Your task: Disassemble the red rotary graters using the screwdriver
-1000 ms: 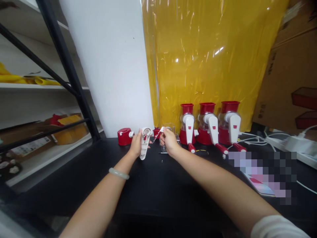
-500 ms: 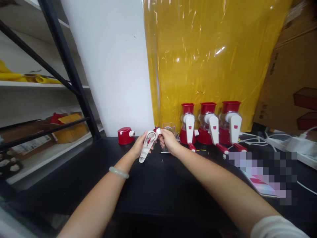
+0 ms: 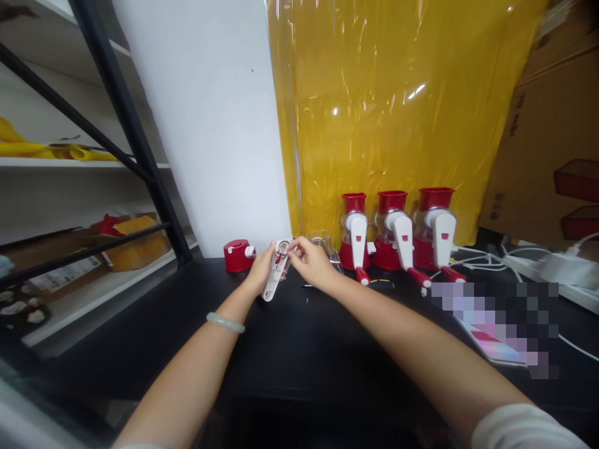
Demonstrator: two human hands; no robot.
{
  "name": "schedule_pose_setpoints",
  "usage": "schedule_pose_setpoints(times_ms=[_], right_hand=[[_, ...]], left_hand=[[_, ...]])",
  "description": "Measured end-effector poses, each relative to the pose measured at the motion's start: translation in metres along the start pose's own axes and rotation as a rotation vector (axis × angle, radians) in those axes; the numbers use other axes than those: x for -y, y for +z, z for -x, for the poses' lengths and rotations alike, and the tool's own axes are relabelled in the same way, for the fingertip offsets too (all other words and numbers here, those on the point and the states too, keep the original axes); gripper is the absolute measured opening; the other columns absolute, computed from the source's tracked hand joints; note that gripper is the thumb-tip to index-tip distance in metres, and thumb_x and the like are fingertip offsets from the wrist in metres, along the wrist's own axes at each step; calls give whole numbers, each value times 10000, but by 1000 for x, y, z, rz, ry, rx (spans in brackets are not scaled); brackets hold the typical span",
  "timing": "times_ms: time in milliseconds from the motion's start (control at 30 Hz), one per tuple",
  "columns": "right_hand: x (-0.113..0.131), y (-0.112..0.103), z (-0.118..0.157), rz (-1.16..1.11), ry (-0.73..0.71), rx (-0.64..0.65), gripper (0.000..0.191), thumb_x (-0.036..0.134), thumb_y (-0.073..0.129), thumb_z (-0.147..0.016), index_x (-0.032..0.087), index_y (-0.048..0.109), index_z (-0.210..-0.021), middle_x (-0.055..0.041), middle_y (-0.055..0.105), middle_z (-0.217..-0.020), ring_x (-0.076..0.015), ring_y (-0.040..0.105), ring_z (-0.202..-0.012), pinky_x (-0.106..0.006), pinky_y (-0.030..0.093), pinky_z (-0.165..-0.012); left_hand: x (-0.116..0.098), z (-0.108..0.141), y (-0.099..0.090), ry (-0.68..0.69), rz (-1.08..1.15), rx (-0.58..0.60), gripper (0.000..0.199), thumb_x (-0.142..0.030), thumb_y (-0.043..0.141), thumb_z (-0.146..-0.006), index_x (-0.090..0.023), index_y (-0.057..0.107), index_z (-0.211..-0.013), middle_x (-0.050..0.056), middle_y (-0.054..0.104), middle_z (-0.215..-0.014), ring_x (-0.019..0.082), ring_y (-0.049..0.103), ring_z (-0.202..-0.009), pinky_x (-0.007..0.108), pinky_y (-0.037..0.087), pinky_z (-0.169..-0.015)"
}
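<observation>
A white crank handle [image 3: 275,279] with a hollow underside is held in my left hand [image 3: 262,269], its round end up and its narrow end pointing down toward me. Something red shows inside the hollow near the round end. The fingertips of my right hand [image 3: 311,259] pinch together at the right rim of that round end; what lies between them is too small to make out. To the left of my hands a red base [image 3: 238,255] with a white knob on its side rests on the black table [image 3: 299,349]. Behind my right hand stands a clear plastic part [image 3: 321,238], partly hidden.
Three red and white rotary graters [image 3: 354,240] with crank handles stand in a row at the right. White cables [image 3: 486,262], a power strip [image 3: 580,290] and a partly blurred phone [image 3: 500,346] lie further right. A shelf rack [image 3: 154,181] borders the left.
My right hand has moved slightly left, to the handle's round end. The small white piece seen at its fingertips before no longer shows plainly. The handle has turned a little more upright.
</observation>
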State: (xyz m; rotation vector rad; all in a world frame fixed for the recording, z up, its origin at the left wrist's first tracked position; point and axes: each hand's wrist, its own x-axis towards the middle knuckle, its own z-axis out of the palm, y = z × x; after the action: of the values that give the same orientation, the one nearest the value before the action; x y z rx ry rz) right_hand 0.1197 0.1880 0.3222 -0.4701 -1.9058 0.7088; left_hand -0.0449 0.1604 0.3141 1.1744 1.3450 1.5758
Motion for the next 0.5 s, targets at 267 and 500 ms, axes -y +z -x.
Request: schedule_pose_setpoints(times_ms=[267,500], right_hand=[[8,0,18,820,-262,336,229,257,518,-1008,219,658,-1186,-91,711,-1196,-219,691,-926,-304,423,-676],[-2,0,20,954,-306,382,310,288,403,-1066,242,649,-1250,-110,694,-1218,-200,678,-906,-294,423,-659]], left_hand=[[4,4,0,-9,-11,94,526,-639,725,-797,-119,676,-734,45,641,-509,194,619,-422,279,495,-418],[5,9,4,-9,-52,232,531,-637,714,-814,-125,671,-679,59,633,-484,196,612,-414,272,459,-402]])
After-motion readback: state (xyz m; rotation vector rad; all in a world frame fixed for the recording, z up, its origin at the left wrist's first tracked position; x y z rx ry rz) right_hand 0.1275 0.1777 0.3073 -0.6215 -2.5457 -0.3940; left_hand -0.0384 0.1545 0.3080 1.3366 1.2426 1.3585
